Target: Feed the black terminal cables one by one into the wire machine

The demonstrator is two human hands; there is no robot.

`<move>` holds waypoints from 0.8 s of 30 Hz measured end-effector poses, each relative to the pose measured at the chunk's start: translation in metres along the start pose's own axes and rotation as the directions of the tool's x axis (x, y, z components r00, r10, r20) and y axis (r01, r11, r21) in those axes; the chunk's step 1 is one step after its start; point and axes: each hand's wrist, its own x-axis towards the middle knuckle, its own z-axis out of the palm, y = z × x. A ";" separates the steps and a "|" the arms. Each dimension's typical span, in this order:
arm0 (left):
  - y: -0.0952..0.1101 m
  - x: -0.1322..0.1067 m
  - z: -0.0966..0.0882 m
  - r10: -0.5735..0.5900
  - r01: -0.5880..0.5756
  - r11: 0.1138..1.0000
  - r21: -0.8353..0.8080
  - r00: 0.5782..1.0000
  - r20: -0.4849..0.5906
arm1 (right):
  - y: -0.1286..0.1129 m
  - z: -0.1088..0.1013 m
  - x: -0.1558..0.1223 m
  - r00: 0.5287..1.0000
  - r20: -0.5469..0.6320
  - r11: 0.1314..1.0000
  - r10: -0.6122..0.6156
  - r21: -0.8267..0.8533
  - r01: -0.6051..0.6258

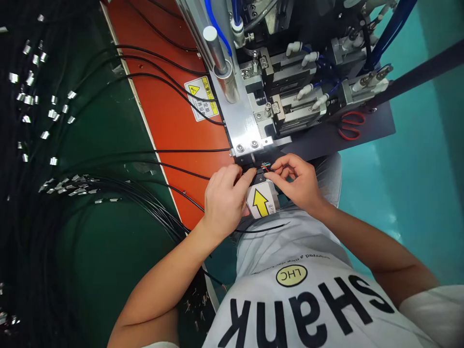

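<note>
My left hand [226,195] is closed, thumb and index finger pressed down on a black cable [197,172] at the machine's small black fixture [259,178]. Thin coloured wires [266,166] fan out of the cable's stripped end, just past the left fingertips. My right hand [299,183] pinches at these wires from the other side, thumb and index finger close together. A metal plate with a yellow arrow label [261,200] sits in front of the fixture, below both hands. The exact contact between fingertips and wires is too small to see clearly.
The machine [250,116] carries cylinders and blue air hoses. Other black cables cross the orange board [159,111] into it. A cable bundle with shiny ends [79,183] lies on the green table [105,251]. Red-handled scissors [351,125] rest at right. A loose cable [261,230] crosses my lap.
</note>
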 end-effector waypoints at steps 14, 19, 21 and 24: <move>-0.003 0.001 0.000 -0.019 0.020 0.997 -0.080 1.000 0.018 | -0.003 -0.007 0.019 0.987 0.161 0.997 0.009 -0.079 0.004; -0.001 0.001 -0.002 -0.027 0.031 0.992 -0.119 0.999 0.030 | 0.004 -0.006 0.015 0.990 0.119 0.997 0.073 0.017 -0.075; -0.001 0.002 -0.002 -0.022 0.026 0.993 -0.116 0.999 0.033 | 0.001 -0.008 0.010 0.997 0.081 0.999 -0.015 -0.038 0.018; -0.001 0.003 -0.003 -0.025 0.029 0.994 -0.105 0.999 0.035 | -0.002 -0.010 0.007 0.995 0.082 0.995 -0.063 -0.071 0.069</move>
